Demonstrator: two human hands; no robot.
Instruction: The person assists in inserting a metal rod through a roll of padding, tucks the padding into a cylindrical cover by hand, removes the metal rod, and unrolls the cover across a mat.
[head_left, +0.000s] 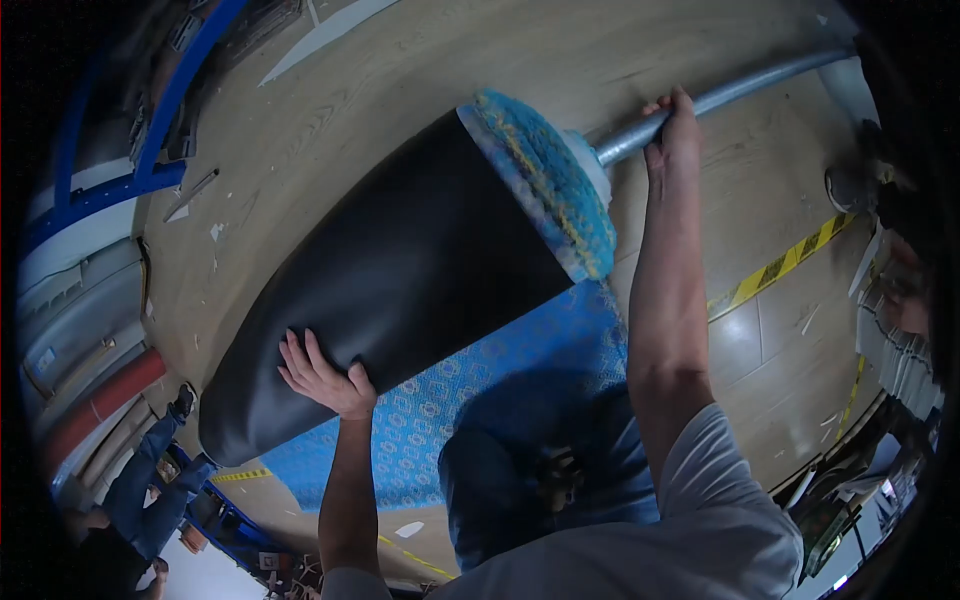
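Note:
A large roll with a smooth black outer layer lies diagonally in front of me, with blue and yellow fuzzy material bulging at its upper right end. A metal pole sticks out of a pale core at that end. My right hand is wrapped round the pole near the core. My left hand rests on the black surface toward the lower left, fingers apart. Blue patterned material spreads from under the roll toward my knees.
Blue metal racking stands at the upper left, with a red roll among other rolls below. A person in jeans is at the lower left. Another person's shoe shows at the right. Yellow-black tape marks the floor.

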